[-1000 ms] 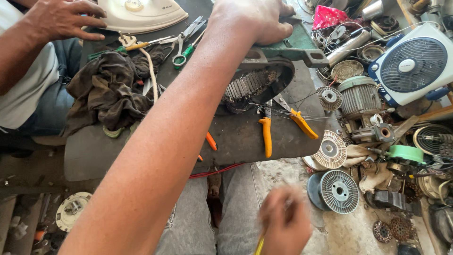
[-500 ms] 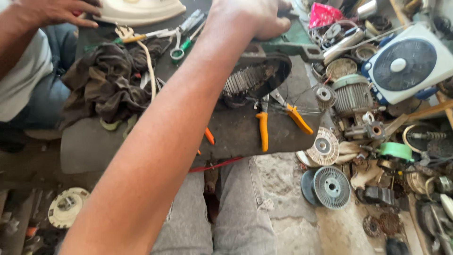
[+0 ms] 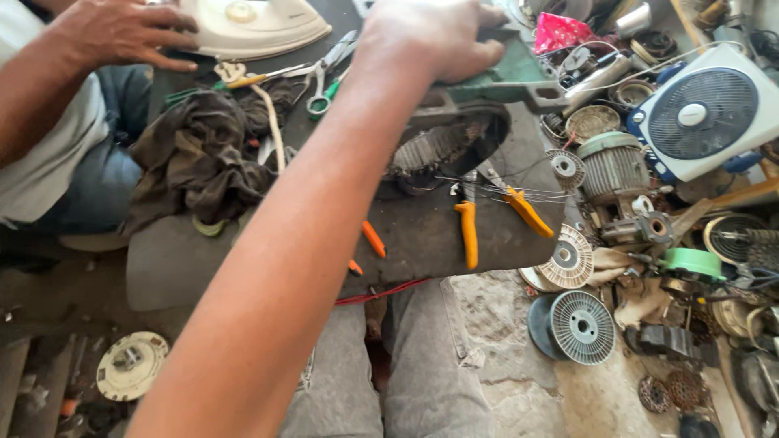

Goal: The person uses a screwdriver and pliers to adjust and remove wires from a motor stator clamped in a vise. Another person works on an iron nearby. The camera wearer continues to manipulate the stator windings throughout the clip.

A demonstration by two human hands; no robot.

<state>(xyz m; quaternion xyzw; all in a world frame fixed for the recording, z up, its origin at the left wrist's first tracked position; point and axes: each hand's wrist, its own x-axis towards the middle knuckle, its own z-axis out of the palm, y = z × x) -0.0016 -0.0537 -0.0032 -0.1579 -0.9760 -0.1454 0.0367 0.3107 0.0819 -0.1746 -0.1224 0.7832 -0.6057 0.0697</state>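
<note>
Left hand (image 3: 430,36) stretched fwd across the tabletop (image 3: 203,259), fingers curled down over a green metal part (image 3: 507,81), gripping its top edge. Just under that hand: dark motor housing (image 3: 454,142) w/ coil windings showing, thin wires trailing out to the hand's right. Right hand not in view, grip can't be told. Nearer than the left hand, toward the body: orange-handled pliers (image 3: 487,215) flat on the tabletop, plus small orange bits (image 3: 373,239) beside the forearm. Left of the hand: green-handled scissors (image 3: 324,81), dark rag heap (image 3: 203,154), white iron (image 3: 251,24) w/ another person's hand (image 3: 122,32) resting on it, fingers spread. Right of the hand, on the floor: grey motor (image 3: 613,166), white box fan (image 3: 702,109), round finned discs (image 3: 580,324), assorted scrap.
</note>
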